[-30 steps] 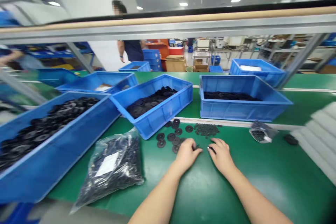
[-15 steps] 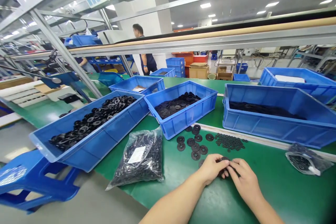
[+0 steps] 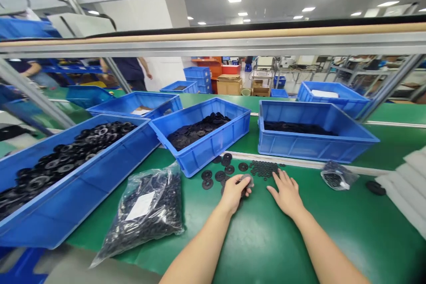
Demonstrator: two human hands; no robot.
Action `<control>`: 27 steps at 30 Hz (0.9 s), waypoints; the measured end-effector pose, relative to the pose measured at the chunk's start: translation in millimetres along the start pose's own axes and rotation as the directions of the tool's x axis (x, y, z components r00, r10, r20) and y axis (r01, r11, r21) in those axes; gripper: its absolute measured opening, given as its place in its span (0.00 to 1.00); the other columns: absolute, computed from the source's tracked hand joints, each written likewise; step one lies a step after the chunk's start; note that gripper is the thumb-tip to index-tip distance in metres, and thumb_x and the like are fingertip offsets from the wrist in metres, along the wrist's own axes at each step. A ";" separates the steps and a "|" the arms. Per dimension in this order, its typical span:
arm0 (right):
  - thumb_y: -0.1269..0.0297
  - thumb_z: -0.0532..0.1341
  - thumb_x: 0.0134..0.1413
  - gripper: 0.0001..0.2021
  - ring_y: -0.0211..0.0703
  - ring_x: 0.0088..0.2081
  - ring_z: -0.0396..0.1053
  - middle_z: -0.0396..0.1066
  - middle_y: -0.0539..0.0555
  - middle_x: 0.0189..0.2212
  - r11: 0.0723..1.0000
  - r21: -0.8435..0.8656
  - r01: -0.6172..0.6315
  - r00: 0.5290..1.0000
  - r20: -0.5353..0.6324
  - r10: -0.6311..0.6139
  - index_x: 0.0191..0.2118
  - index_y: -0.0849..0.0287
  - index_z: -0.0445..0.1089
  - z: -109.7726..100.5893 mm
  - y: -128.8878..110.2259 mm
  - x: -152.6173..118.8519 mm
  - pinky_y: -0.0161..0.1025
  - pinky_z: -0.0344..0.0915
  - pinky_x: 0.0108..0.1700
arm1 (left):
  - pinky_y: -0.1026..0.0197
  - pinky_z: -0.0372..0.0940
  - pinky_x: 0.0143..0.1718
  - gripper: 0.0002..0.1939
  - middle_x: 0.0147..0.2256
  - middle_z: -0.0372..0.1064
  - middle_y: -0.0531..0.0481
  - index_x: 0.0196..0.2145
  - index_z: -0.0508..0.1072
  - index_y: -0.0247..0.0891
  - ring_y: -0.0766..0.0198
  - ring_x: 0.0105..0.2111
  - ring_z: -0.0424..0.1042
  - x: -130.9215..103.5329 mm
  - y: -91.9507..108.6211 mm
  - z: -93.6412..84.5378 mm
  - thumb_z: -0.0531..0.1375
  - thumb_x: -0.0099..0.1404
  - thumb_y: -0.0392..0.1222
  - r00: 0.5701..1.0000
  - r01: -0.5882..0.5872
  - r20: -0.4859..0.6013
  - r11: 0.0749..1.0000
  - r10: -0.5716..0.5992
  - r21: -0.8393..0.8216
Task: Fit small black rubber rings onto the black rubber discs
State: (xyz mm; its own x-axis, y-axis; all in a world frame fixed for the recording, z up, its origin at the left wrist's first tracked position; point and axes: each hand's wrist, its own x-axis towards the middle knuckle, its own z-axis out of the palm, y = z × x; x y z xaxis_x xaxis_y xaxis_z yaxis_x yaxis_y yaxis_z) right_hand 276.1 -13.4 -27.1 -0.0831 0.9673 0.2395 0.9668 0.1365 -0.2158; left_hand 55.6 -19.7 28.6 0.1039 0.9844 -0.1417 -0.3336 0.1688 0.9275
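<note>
A: Left hand (image 3: 234, 191), quick?

B: Gripping one round black disc (image 3: 246, 181), thumb against fingers. It's up over the green bench (image 3: 262, 248), in front of the person.

A: Right hand (image 3: 286, 193)?

B: Fingers spread, palm down, fingertips at the right-hand edge of the pile of small black rings (image 3: 263, 168) — can't tell if they're touching any.

A: More discs around?

B: Yeah, loose discs (image 3: 207, 174) lying flat just beyond the left hand and to its left, a few overlapping. One sits nearer the small rings.

A: Bags?

B: Big clear plastic bag (image 3: 163, 204) of black parts, left of the left forearm, white label (image 3: 141, 206) on top. Smaller clear bag (image 3: 337, 176) well right of the right hand. Dark round part (image 3: 376, 187) past that, beside a white layered stack (image 3: 406, 191).

A: Bins, then done.

B: Three blue ones close by. Left bin (image 3: 100, 182), heaped with black rings. Middle bin (image 3: 216, 144), angled, black discs inside. Right bin (image 3: 306, 146), flat dark parts — too unclear to name.

A: Anyone behind?

B: One person in a dark top (image 3: 129, 71), partly hidden by the metal frame.
</note>
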 end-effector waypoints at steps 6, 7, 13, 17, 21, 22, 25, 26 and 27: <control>0.56 0.54 0.65 0.25 0.57 0.67 0.53 0.57 0.65 0.66 0.997 0.046 0.059 0.996 0.059 -0.062 0.63 0.61 0.64 -13.6 -11.6 -14.8 0.57 0.51 0.64 | 0.67 0.59 0.23 0.20 0.25 0.71 0.49 0.29 0.72 0.32 0.70 0.22 0.66 1.5 -4.0 -1.0 0.70 0.50 0.52 0.997 0.059 0.053 0.996 -0.055 -0.062; 0.57 0.55 0.65 0.23 0.58 0.66 0.54 0.58 0.65 0.65 0.996 0.055 0.072 0.996 0.053 -0.075 0.62 0.61 0.65 -15.0 -13.5 -18.0 0.57 0.52 0.64 | 0.67 0.58 0.22 0.20 0.24 0.70 0.49 0.29 0.72 0.32 0.71 0.21 0.65 2.0 -4.5 -1.5 0.70 0.50 0.52 0.998 0.052 0.046 0.997 -0.050 -0.058; 0.65 0.55 0.64 0.17 0.57 0.59 0.62 0.66 0.62 0.59 0.988 0.095 0.121 0.992 0.004 -0.122 0.55 0.57 0.72 -19.6 -20.4 -25.0 0.55 0.60 0.57 | 0.66 0.58 0.22 0.20 0.23 0.70 0.50 0.29 0.71 0.33 0.71 0.20 0.64 5.7 -6.5 -5.3 0.70 0.50 0.52 1.000 -0.014 0.001 1.000 0.014 0.009; 0.69 0.53 0.64 0.15 0.54 0.52 0.65 0.71 0.61 0.53 0.985 0.119 0.128 0.992 -0.029 -0.125 0.50 0.57 0.75 -20.0 -19.8 -21.5 0.52 0.62 0.52 | 0.65 0.59 0.22 0.20 0.24 0.71 0.50 0.28 0.71 0.33 0.70 0.20 0.65 5.3 -5.0 -5.5 0.70 0.50 0.53 1.000 -0.023 -0.006 0.998 0.024 0.053; 0.69 0.53 0.64 0.15 0.52 0.48 0.66 0.73 0.60 0.48 0.980 0.144 0.140 0.989 -0.061 -0.133 0.47 0.57 0.76 -19.3 -19.1 -21.3 0.49 0.63 0.49 | 0.66 0.59 0.22 0.19 0.24 0.71 0.51 0.29 0.71 0.34 0.70 0.20 0.64 3.3 -3.5 -5.1 0.69 0.51 0.53 0.999 -0.043 0.010 0.995 0.043 0.087; 0.69 0.53 0.64 0.15 0.52 0.48 0.66 0.73 0.60 0.47 0.978 0.150 0.148 0.988 -0.071 -0.139 0.46 0.56 0.76 -18.7 -18.9 -21.8 0.48 0.63 0.48 | 0.66 0.59 0.23 0.19 0.24 0.71 0.51 0.29 0.71 0.34 0.70 0.20 0.64 2.8 -3.5 -5.0 0.69 0.52 0.53 0.999 -0.048 0.013 0.994 0.047 0.096; 0.68 0.53 0.64 0.14 0.51 0.46 0.67 0.74 0.60 0.44 0.974 0.160 0.163 0.984 -0.098 -0.148 0.44 0.56 0.76 -15.2 -17.3 -23.2 0.47 0.62 0.46 | 0.66 0.59 0.23 0.18 0.24 0.70 0.52 0.30 0.71 0.34 0.71 0.20 0.63 1.8 -4.0 -4.9 0.68 0.53 0.52 0.999 -0.052 0.019 0.995 0.051 0.089; 0.68 0.53 0.64 0.14 0.51 0.45 0.67 0.74 0.60 0.44 0.973 0.161 0.164 0.983 -0.106 -0.148 0.43 0.56 0.76 -13.7 -16.4 -23.4 0.47 0.62 0.46 | 0.66 0.58 0.22 0.18 0.23 0.70 0.52 0.30 0.71 0.34 0.71 0.20 0.63 1.7 -3.9 -4.7 0.68 0.53 0.52 0.999 -0.052 0.020 0.996 0.050 0.071; 0.67 0.53 0.63 0.13 0.51 0.45 0.67 0.73 0.60 0.43 0.974 0.160 0.162 0.983 -0.114 -0.145 0.43 0.56 0.76 -12.3 -15.4 -23.5 0.47 0.62 0.46 | 0.66 0.58 0.22 0.18 0.23 0.70 0.52 0.29 0.71 0.35 0.71 0.20 0.63 1.7 -3.6 -4.6 0.69 0.53 0.52 0.998 -0.051 0.022 0.998 0.050 0.046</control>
State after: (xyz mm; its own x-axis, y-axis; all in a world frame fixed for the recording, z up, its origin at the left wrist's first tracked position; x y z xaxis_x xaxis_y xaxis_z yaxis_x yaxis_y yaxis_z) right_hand 266.1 -40.8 -17.8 -0.1943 0.9064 0.3750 0.8892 0.3241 -0.3228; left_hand 52.7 -18.4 23.4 0.1081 0.9903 -0.0873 -0.2951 0.1158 0.9484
